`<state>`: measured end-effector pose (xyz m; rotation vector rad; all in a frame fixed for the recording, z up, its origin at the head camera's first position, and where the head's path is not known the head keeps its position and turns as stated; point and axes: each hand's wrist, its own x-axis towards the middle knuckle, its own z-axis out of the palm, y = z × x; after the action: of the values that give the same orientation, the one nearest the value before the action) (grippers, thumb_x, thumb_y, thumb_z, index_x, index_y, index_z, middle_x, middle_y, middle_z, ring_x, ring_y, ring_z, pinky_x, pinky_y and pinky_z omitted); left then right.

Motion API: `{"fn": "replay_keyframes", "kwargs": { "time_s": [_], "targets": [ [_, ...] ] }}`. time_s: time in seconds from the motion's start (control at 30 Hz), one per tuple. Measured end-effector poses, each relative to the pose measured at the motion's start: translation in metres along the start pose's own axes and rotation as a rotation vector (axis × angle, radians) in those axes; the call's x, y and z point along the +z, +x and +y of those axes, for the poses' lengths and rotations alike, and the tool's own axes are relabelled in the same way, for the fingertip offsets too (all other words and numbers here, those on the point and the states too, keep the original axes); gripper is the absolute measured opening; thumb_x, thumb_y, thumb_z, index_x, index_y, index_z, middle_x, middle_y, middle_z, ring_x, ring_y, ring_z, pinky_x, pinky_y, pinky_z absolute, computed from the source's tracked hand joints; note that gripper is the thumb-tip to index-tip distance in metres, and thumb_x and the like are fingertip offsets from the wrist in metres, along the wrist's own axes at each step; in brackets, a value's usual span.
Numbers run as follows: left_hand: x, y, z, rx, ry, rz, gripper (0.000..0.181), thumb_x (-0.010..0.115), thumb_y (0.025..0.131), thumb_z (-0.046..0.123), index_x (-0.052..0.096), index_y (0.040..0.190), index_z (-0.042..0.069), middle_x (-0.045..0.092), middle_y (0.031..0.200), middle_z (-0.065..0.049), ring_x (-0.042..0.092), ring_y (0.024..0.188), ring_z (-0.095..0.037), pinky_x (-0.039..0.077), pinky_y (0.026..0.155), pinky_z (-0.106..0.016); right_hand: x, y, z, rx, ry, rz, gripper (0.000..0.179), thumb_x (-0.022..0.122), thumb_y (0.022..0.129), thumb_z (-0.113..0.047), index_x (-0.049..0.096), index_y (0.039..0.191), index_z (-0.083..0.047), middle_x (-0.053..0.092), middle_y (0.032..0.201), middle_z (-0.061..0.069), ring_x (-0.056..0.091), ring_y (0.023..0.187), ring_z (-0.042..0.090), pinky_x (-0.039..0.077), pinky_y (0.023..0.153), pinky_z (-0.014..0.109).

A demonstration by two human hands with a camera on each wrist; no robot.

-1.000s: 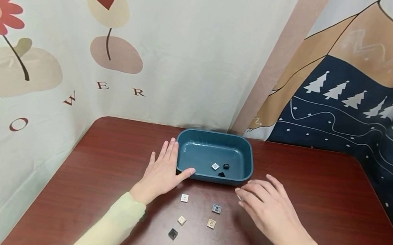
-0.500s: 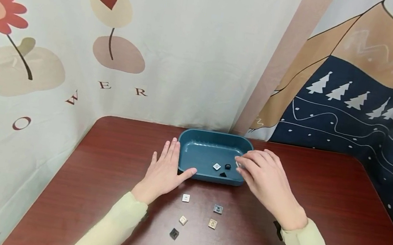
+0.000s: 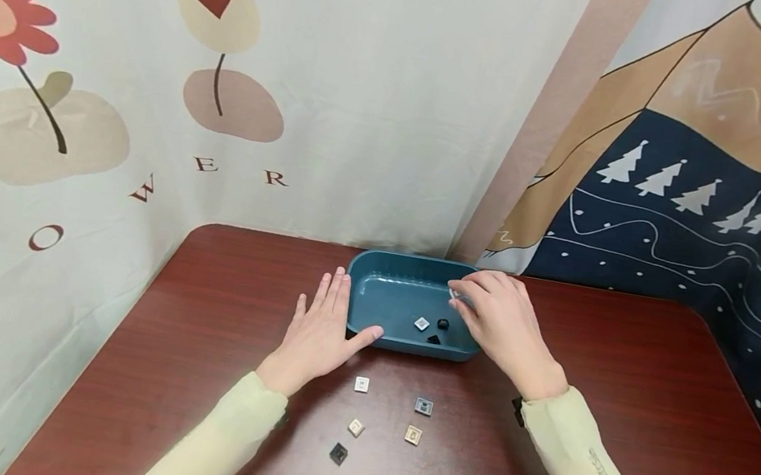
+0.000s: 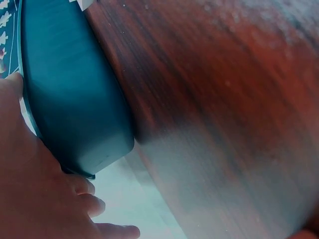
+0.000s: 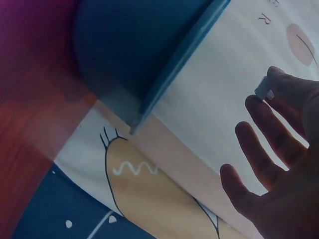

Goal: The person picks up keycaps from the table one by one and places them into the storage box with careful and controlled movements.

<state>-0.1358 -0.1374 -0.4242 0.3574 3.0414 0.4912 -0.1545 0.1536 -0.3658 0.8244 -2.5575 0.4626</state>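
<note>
The right hand [image 3: 499, 319] moved over the tub [image 3: 402, 346], pinching a cap [image 5: 261, 88]; left hand [image 3: 315, 335] straight-fingered, three pieces [image 3: 421, 324] inside, five tiles [image 3: 362, 385] outside.

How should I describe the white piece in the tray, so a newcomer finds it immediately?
On the reddish-brown table, find the blue-green tray near the far edge. On its floor, towards the near side, lies the white piece. Close by lie a rounded black piece and a pointed black piece; of the three, only it is white.
</note>
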Motion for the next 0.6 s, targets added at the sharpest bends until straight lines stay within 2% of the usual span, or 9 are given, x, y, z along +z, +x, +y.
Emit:
{"fn": "replay_keyframes", "kwargs": {
  "time_s": [0.37, 0.6],
  "targets": [
    [0.001, 0.000, -0.001, 0.000, 0.006, 0.008, 0.109, 0.041, 0.096, 0.079, 0.011, 0.164, -0.001, 0.005, 0.173, -0.015, 0.004, 0.159, -0.034, 0.016, 0.120, -0.068, 0.030, 0.007, 0.007, 0.066, -0.012, -0.180, 0.022, 0.080, 0.093, -0.018, 0.079, 0.113, -0.012, 0.073, 0.111, 0.007, 0.062, 0.113, 0.031, 0.048, 0.088, 0.052],
    [0.001, 0.000, -0.001, 0.003, -0.005, 0.006, 0.109, 0.042, 0.096, 0.078, 0.010, 0.164, -0.001, 0.005, 0.172, -0.016, 0.005, 0.159, -0.035, 0.016, 0.120, -0.068, 0.043, 0.008, 0.006, 0.096, -0.045, -0.238, 0.018, 0.079, 0.094, -0.018, 0.080, 0.111, -0.012, 0.074, 0.112, 0.006, 0.062, 0.111, 0.032, 0.047, 0.085, 0.052]
  ]
}}
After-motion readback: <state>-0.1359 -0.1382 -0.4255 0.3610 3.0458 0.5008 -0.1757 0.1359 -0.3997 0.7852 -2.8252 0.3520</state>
